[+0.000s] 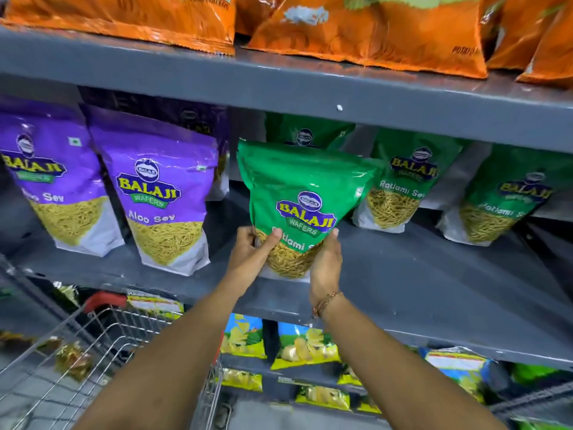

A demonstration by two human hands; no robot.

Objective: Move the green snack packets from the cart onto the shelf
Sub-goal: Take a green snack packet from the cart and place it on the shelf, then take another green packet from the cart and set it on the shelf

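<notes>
A green Balaji Ratlami Sev packet (297, 187) stands upright at the front of the grey middle shelf (418, 274). My left hand (251, 252) grips its lower left corner and my right hand (325, 262) grips its lower right side. Its bottom edge is at the shelf surface, hidden partly by my hands. Behind it stands another green packet (307, 131). Two more green packets (403, 181) (502, 197) stand to the right. The wire cart (93, 352) is at the lower left, below my left forearm.
Purple Aloo Sev packets (161, 187) fill the shelf's left part. Orange bags (372, 29) lie on the shelf above. Chip packets (304, 346) sit on lower shelves. Bare shelf surface lies in front of the green packets on the right.
</notes>
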